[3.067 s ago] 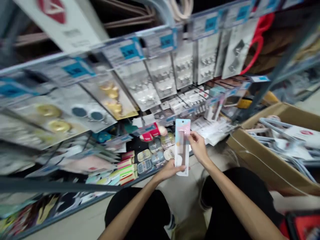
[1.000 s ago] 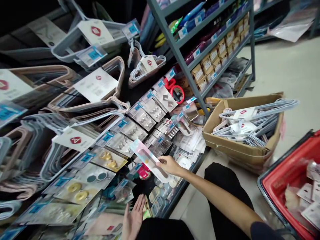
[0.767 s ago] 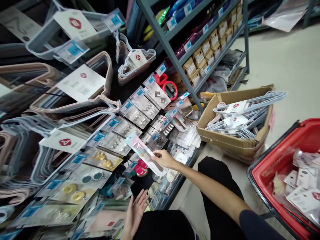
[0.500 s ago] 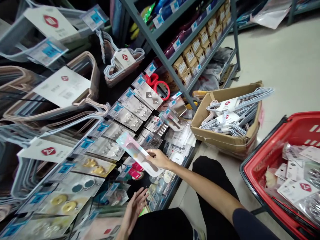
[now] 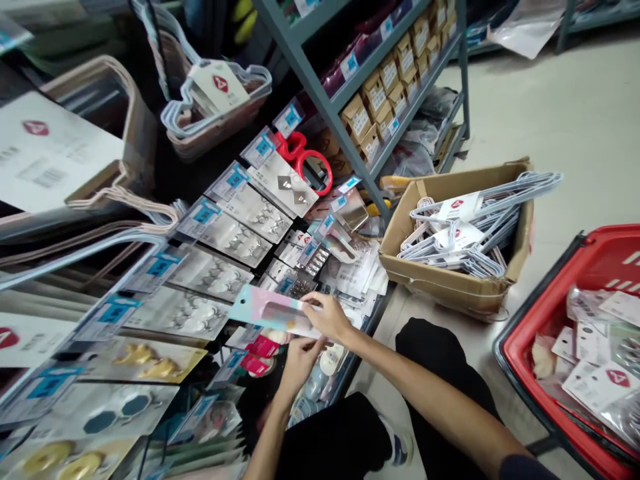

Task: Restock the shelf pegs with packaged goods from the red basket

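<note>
A long, narrow pastel pink-and-blue blister pack [image 5: 267, 310] is held nearly level in front of the hanging goods; what lies inside it is too blurred to name. My right hand [image 5: 327, 317], with a ring on one finger, grips its right end from above. Just below, my left hand [image 5: 303, 360] pinches at the lower edge of the same end. Behind the pack hang carded metal hooks [image 5: 195, 310]. Pink-carded items [image 5: 263, 347] show beneath it.
Clothes hangers [image 5: 215, 93] hang at the upper left, near red-handled scissors [image 5: 313, 170]. On the floor at right stand a cardboard box [image 5: 450, 287] of hangers and a red basket [image 5: 530, 300] with packaged goods. A metal shelf rack [image 5: 320, 87] rises behind.
My left hand has risen from beside my knee to the blister pack's right end. The pack has turned from a slant to nearly level. The view has shifted closer to the rack.
</note>
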A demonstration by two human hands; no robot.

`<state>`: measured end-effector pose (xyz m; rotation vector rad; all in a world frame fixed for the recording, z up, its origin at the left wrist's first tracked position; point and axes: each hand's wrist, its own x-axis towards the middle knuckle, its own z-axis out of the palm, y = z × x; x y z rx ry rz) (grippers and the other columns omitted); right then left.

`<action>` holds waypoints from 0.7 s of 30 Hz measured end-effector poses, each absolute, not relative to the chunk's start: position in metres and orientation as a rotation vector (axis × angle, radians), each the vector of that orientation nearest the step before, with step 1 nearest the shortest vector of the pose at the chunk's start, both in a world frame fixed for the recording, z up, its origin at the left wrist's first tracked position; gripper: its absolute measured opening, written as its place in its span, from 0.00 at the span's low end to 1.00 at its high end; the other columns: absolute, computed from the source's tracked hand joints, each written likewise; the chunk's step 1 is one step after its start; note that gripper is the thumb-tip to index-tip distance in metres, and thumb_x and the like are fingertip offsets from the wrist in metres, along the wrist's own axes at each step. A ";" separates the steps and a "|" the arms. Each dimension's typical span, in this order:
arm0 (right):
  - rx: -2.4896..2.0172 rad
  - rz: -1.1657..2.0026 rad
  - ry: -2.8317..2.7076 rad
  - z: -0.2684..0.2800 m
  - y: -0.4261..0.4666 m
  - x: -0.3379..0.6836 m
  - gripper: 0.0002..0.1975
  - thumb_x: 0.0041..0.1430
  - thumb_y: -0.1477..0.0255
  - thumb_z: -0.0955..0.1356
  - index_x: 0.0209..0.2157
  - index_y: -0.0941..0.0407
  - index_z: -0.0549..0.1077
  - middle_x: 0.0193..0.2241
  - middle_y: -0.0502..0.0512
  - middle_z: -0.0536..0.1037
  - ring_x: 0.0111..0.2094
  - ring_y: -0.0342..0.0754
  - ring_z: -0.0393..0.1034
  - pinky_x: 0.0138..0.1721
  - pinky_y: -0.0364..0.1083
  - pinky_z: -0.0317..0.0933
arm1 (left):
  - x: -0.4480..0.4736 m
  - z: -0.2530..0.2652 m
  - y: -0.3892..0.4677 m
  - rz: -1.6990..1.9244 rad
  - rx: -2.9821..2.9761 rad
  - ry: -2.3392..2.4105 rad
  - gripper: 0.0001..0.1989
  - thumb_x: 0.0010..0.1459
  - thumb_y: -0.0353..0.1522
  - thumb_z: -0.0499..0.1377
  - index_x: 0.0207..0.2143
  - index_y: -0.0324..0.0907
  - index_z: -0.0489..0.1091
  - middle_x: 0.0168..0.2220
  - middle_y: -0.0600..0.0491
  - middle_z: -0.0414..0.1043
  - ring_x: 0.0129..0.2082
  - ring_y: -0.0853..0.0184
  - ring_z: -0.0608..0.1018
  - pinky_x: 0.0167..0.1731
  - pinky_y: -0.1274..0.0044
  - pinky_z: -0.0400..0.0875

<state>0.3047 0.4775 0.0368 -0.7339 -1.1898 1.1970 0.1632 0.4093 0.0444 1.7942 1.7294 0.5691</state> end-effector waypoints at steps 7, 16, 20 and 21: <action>-0.738 1.158 -1.300 0.021 0.492 0.324 0.15 0.66 0.61 0.66 0.42 0.56 0.78 0.40 0.52 0.82 0.42 0.48 0.75 0.47 0.45 0.66 | 0.168 -0.006 0.429 0.394 1.772 1.386 0.22 0.65 0.47 0.59 0.35 0.38 0.83 0.34 0.49 0.83 0.36 0.59 0.81 0.41 0.72 0.72; -1.034 1.164 -1.483 -0.021 0.528 0.336 0.19 0.57 0.51 0.72 0.41 0.51 0.80 0.37 0.59 0.83 0.37 0.52 0.77 0.43 0.53 0.70 | 0.166 -0.026 0.468 1.421 1.046 1.249 0.27 0.49 0.50 0.71 0.40 0.37 0.79 0.35 0.48 0.79 0.33 0.67 0.78 0.38 0.73 0.76; -1.103 1.139 -1.425 -0.028 0.532 0.337 0.12 0.56 0.55 0.75 0.38 0.46 0.83 0.40 0.63 0.83 0.39 0.52 0.78 0.45 0.53 0.69 | 0.169 -0.025 0.491 1.483 0.878 1.210 0.29 0.45 0.53 0.71 0.34 0.35 0.81 0.30 0.49 0.77 0.26 0.71 0.74 0.29 0.75 0.75; -1.123 1.114 -1.411 -0.025 0.533 0.338 0.12 0.57 0.56 0.75 0.38 0.47 0.83 0.41 0.62 0.83 0.39 0.52 0.78 0.46 0.53 0.69 | 0.169 -0.024 0.495 1.488 0.848 1.188 0.29 0.44 0.53 0.72 0.35 0.34 0.81 0.30 0.49 0.77 0.26 0.71 0.73 0.28 0.76 0.75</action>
